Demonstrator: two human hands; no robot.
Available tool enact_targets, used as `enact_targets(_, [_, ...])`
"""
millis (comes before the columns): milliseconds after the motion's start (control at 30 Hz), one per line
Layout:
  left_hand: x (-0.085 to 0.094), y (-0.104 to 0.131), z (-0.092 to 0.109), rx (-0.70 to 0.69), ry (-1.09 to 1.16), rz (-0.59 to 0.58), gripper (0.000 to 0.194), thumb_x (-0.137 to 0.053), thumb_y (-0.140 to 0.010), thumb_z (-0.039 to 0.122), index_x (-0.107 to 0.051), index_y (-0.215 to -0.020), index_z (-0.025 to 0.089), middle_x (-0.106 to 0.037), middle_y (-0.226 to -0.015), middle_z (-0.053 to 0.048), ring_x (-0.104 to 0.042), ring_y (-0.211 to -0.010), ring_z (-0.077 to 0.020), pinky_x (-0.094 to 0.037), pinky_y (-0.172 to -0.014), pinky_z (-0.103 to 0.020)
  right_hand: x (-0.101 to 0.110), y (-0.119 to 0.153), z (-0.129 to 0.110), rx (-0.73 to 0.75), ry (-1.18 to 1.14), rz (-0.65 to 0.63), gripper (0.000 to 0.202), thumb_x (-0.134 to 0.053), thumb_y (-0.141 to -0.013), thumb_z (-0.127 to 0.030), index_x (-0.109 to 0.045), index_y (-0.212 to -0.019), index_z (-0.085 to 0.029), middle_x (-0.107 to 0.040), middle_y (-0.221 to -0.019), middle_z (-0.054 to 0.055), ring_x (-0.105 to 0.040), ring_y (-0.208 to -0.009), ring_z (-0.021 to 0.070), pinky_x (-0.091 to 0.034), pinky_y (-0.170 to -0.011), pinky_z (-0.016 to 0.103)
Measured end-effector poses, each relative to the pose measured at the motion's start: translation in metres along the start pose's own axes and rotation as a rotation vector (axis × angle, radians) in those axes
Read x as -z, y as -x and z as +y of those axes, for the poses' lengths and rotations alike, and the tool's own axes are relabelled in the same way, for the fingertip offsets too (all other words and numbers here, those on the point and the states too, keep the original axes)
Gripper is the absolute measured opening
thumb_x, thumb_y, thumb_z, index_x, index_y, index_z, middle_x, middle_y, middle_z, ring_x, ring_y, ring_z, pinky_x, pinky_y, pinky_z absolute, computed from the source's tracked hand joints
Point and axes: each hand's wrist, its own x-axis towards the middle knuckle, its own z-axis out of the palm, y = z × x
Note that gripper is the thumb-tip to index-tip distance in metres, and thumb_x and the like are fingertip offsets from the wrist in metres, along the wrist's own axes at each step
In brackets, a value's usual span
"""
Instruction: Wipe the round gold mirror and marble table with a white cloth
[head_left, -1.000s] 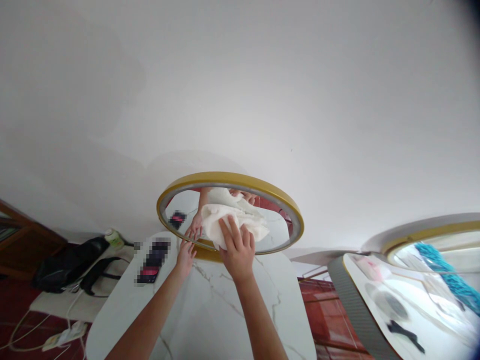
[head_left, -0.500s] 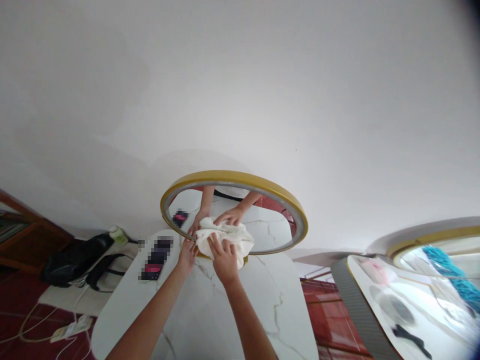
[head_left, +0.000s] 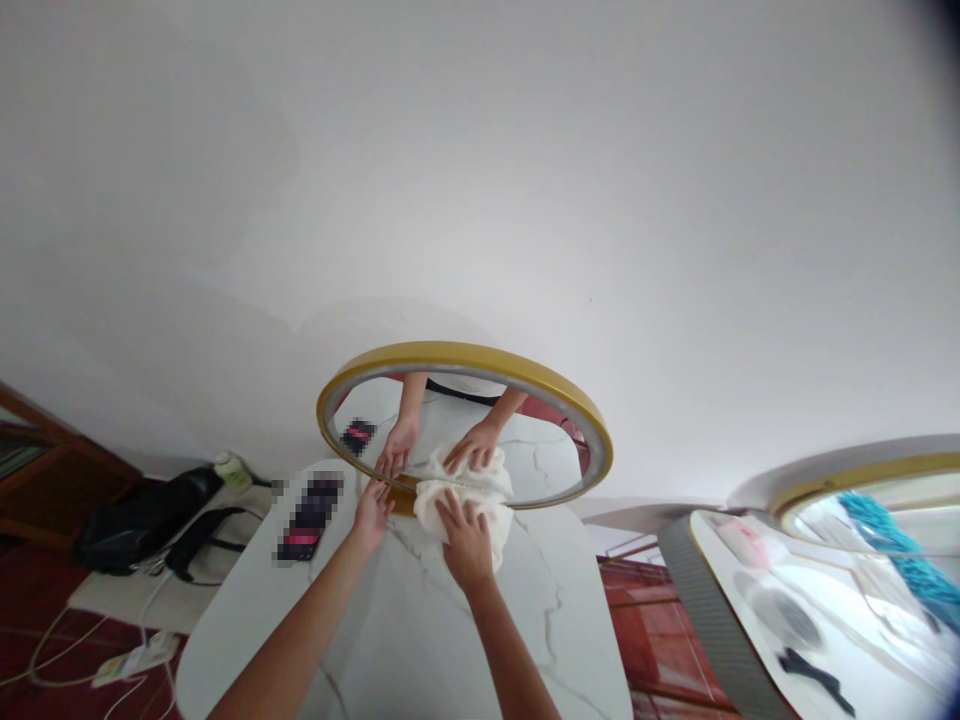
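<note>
An oval-looking mirror with a gold frame stands on a gold base on a white marbled table. My right hand presses a bunched white cloth against the lower edge of the mirror, its fingers spread over the cloth. My left hand touches the frame's lower left edge with its fingers apart and no object in it. Both hands and the cloth are reflected in the glass.
A phone, partly pixelated, lies at the table's left. Further left are a black bag, a green-capped bottle and a power strip with cables. On the right, a second table holds a mirror and a black item.
My right hand and the white cloth have moved right along the mirror's lower edge, uncovering part of the gold base. My left hand has stayed at the frame.
</note>
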Motion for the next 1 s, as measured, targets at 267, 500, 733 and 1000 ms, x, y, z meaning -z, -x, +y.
enact_targets(267, [-0.009,-0.005,-0.031,0.176,0.031,0.03,0.021,-0.042,-0.087,0.021,-0.06,-0.097,0.026,-0.057,-0.124,-0.003,-0.043,-0.127,-0.018,-0.03,-0.107,-0.039,0.107,0.006,-0.007,0.04,0.046,0.531,0.073,-0.052,-0.078,-0.014,-0.027,-0.144,-0.032,-0.027,-0.151,-0.003,-0.041,-0.115,0.0311,-0.038,-0.091,0.046])
enact_targets(500, [-0.02,0.004,-0.048,0.263,0.048,-0.001,0.018,-0.042,-0.088,0.024,-0.059,-0.093,0.025,-0.058,-0.121,-0.005,-0.042,-0.128,-0.0189,-0.029,-0.107,-0.039,0.121,-0.004,0.004,-0.011,0.061,0.679,0.068,-0.053,-0.079,-0.017,-0.032,-0.143,-0.03,-0.031,-0.149,-0.001,-0.043,-0.11,0.0311,-0.038,-0.089,0.046])
enact_targets(733, [-0.014,0.008,-0.038,0.293,0.069,-0.008,0.016,-0.043,-0.087,0.023,-0.059,-0.088,0.023,-0.061,-0.111,-0.004,-0.054,-0.113,-0.0185,-0.039,-0.097,-0.037,0.025,0.0,0.011,-0.041,0.023,0.362,0.076,-0.052,-0.073,-0.009,-0.033,-0.142,-0.032,-0.031,-0.149,-0.001,-0.041,-0.117,0.0311,-0.039,-0.089,0.044])
enact_targets(1000, [-0.013,0.008,-0.037,0.291,0.082,-0.014,0.019,-0.042,-0.089,0.026,-0.06,-0.094,0.021,-0.062,-0.108,-0.005,-0.06,-0.098,-0.0175,-0.044,-0.084,-0.032,-0.043,0.021,0.012,-0.171,-0.046,0.032,0.081,-0.049,-0.064,-0.002,-0.039,-0.138,-0.034,-0.032,-0.149,-0.004,-0.044,-0.118,0.0273,-0.041,-0.087,0.039])
